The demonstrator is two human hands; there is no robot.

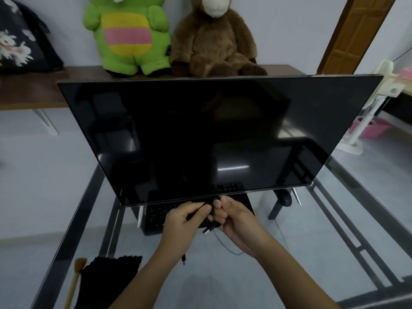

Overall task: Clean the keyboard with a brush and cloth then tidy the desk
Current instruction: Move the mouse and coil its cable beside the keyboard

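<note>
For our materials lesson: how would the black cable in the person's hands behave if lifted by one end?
Probably floppy: the cable folds between the left hand and right hand, and its loose length sags below. Likely light: a loose pinch seems enough to hold it.

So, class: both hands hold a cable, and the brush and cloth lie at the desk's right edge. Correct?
No: the head view shows the brush and cloth at the left of the desk. The left hand and right hand do hold the cable.
</note>
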